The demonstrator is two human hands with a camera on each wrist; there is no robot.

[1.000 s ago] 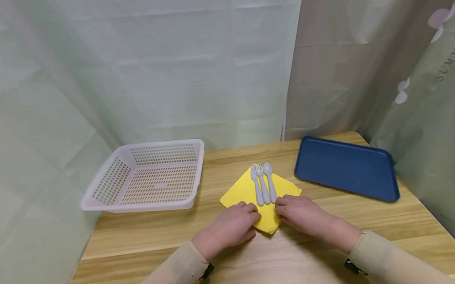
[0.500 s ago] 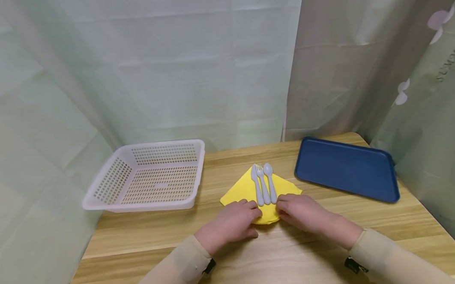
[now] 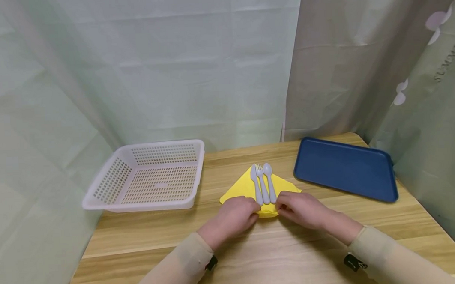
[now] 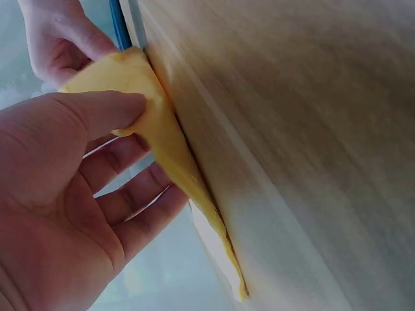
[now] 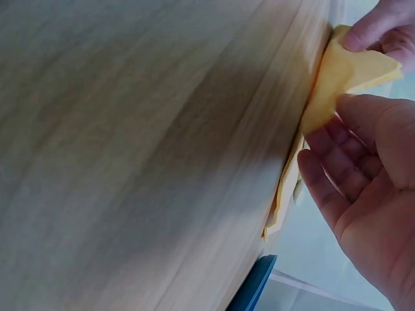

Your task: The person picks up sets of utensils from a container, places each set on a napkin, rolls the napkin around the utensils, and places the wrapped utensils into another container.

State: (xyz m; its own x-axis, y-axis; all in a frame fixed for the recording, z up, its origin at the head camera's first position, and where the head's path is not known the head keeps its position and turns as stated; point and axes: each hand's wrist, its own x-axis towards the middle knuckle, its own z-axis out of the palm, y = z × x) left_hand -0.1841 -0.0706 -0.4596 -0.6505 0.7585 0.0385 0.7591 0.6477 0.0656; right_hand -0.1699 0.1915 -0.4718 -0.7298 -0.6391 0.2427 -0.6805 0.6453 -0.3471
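A yellow napkin (image 3: 241, 189) lies on the table in the head view, its near corner folded up. On it, side by side, rest a grey knife (image 3: 257, 189), fork (image 3: 263, 186) and spoon (image 3: 270, 185), handles toward me. My left hand (image 3: 236, 218) pinches the napkin's folded near edge left of the handles. In the left wrist view, the thumb presses the cloth (image 4: 152, 110) from one side with fingers behind it. On the other side of the handles, my right hand (image 3: 301, 209) pinches the same edge; the right wrist view shows its thumb against the cloth (image 5: 331, 84).
A white perforated plastic basket (image 3: 193, 199) stands at the left rear of the wooden table (image 3: 280, 268). A dark blue tray (image 3: 344, 166) lies at the right rear. Curtains (image 3: 193, 75) hang close behind and along both sides.
The napkin's near corner, which pointed toward me, has been folded up and away, leaving a straighter near edge. Both hands have stayed nearly in place. Knife, fork and spoon have not moved.
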